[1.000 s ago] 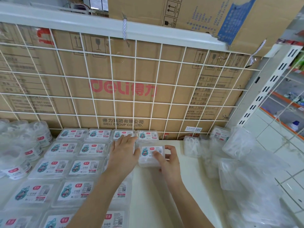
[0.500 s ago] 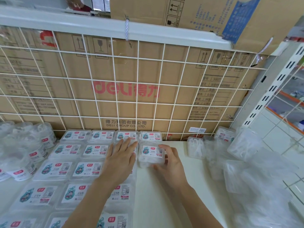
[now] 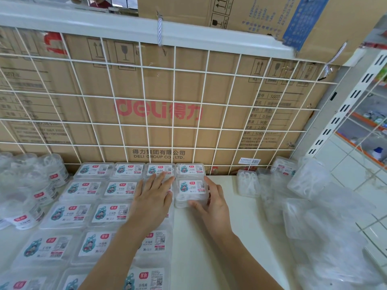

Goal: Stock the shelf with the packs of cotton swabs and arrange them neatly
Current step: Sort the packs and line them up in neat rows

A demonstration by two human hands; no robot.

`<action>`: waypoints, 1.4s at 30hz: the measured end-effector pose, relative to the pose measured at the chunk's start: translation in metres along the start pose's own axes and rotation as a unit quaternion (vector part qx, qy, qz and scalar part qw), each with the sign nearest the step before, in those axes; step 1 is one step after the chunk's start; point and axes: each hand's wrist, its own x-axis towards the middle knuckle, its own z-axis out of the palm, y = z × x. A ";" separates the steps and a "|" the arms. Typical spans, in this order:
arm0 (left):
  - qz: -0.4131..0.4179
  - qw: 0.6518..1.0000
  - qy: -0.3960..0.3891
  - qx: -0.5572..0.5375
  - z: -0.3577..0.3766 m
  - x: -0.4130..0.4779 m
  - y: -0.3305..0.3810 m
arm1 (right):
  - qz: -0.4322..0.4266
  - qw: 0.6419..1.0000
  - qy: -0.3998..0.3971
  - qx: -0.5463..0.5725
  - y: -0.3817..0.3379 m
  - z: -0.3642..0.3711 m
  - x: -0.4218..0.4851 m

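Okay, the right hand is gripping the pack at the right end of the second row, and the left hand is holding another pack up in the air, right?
Not quite. The left hand holds nothing up: it rests flat on the laid-out packs. The right hand does grip the pack at the right end of the second row. The head view shows this.

A white wire grid (image 3: 147, 126) is standing before brown cardboard boxes (image 3: 184, 91), and round clear tubs (image 3: 48, 174) are sitting at the left.
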 end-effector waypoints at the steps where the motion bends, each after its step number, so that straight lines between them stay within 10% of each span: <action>1: 0.000 1.000 -0.001 0.001 0.000 0.000 0.000 | -0.007 1.000 0.001 -0.018 0.000 0.000 -0.001; 34: -0.003 0.981 0.006 -0.195 -0.019 0.004 -0.006 | 0.038 0.997 -0.002 -0.063 0.002 -0.094 -0.009; 42: 0.145 0.958 -0.001 -0.248 -0.033 0.017 0.075 | -0.073 0.983 0.066 -0.158 -0.015 -0.145 -0.021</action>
